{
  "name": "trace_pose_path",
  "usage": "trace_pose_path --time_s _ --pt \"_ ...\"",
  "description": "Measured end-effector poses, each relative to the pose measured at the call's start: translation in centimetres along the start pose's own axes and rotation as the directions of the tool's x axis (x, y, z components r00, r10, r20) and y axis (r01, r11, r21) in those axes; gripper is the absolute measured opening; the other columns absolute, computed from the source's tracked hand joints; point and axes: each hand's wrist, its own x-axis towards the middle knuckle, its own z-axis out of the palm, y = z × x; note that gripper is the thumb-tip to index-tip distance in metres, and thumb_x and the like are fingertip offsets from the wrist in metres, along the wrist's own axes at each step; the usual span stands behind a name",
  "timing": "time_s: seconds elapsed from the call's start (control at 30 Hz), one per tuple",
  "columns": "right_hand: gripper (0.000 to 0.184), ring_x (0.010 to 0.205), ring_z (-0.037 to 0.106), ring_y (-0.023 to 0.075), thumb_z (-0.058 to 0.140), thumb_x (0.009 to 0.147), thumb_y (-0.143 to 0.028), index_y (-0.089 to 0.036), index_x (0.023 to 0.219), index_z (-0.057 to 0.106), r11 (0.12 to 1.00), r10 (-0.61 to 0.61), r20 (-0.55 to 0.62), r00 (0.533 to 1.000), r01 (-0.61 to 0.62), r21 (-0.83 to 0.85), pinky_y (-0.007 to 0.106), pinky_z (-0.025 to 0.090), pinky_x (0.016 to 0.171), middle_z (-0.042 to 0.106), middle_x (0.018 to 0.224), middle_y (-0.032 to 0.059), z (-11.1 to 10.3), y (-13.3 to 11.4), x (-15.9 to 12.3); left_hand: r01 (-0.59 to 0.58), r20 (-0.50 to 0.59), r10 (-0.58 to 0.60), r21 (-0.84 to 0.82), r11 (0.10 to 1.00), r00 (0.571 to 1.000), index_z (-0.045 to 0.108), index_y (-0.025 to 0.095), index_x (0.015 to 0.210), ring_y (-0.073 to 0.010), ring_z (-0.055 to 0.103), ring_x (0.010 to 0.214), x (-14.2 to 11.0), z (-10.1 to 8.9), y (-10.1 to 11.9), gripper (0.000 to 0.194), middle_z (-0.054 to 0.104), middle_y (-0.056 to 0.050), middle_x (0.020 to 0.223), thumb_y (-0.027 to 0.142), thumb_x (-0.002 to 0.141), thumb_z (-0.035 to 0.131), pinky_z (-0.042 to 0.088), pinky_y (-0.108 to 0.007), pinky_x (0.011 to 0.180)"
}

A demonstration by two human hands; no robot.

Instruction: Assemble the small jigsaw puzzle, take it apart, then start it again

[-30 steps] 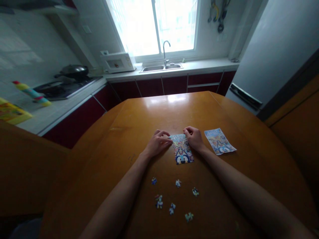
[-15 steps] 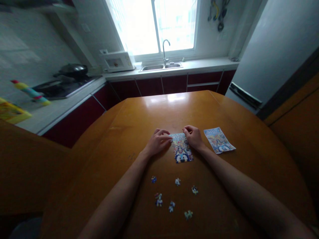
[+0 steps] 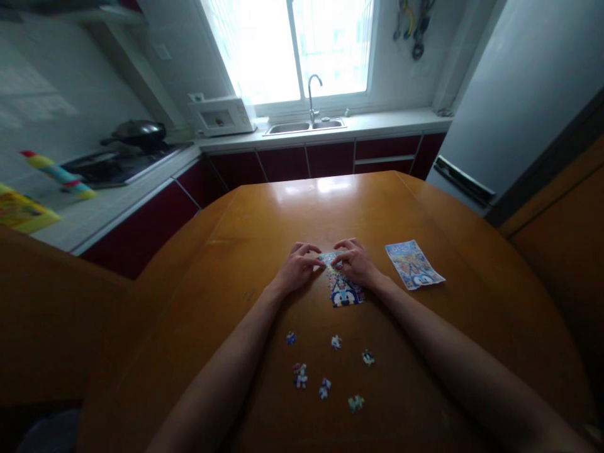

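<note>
A picture puzzle [image 3: 346, 294], mostly joined, lies flat on the table with a blue-and-white cartoon face at its near end. My left hand [image 3: 297, 267] rests at its upper left edge, fingers stretched out and apart, the tips touching that edge. Over the upper right part of the puzzle is my right hand [image 3: 357, 264], thumb and fingers spread and reaching left across it, hiding that corner. No piece shows between its fingers. Nearer to me lie several loose puzzle pieces, among them a blue one [image 3: 291, 338], a white one [image 3: 336, 341] and a greenish one [image 3: 355, 403].
A creased printed picture sheet [image 3: 414, 264] lies right of the puzzle on the wooden table [image 3: 302, 214]. Beyond the table are a counter with a sink [image 3: 306, 127], a microwave [image 3: 221, 117] and a stove with a lidded pan [image 3: 139, 133]. A fridge [image 3: 509, 113] stands at right.
My right hand has moved left from the puzzle's upper right corner onto its top part, and its pinched fingers have spread. My left hand stays at the left edge.
</note>
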Motion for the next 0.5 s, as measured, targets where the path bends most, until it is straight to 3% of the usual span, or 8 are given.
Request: trace_pose_path --time_s 0.3,0.4,0.5 --pt "0.028 0.116 0.05 0.0263 0.066 0.077 -0.006 -0.03 0.077 0.08 0.999 0.028 -0.009 1.0 -0.028 0.041 0.047 0.04 0.103 0.068 0.116 0.004 0.46 0.34 0.05 -0.006 -0.017 0.006 -0.013 1.0 1.0 0.08 0.033 0.088 -0.0225 0.051 0.105 -0.08 -0.04 -0.11 0.044 0.067 -0.002 0.112 -0.004 0.081 0.058 0.048 -0.042 0.094" --pt "0.032 0.114 0.052 0.025 0.061 0.077 -0.003 -0.029 0.079 0.08 0.995 0.03 -0.054 0.998 -0.024 0.099 0.044 0.041 0.102 0.069 0.113 0.0045 0.58 0.44 0.12 0.019 -0.094 -0.021 -0.019 1.0 0.995 0.08 0.029 0.089 -0.0216 0.052 0.103 -0.06 0.02 -0.17 0.043 0.068 -0.003 0.109 -0.006 0.081 0.057 0.049 -0.04 0.093" --pt "0.034 0.109 0.055 0.0231 0.055 0.078 -0.001 -0.025 0.083 0.079 0.985 0.046 -0.13 0.99 -0.024 0.171 0.041 0.044 0.1 0.069 0.107 0.0061 0.59 0.51 0.22 0.032 -0.081 -0.032 0.0 1.0 0.996 0.08 0.029 0.086 -0.0213 0.051 0.101 -0.04 0.12 -0.2 0.037 0.068 -0.003 0.108 -0.001 0.083 0.06 0.049 -0.038 0.09"
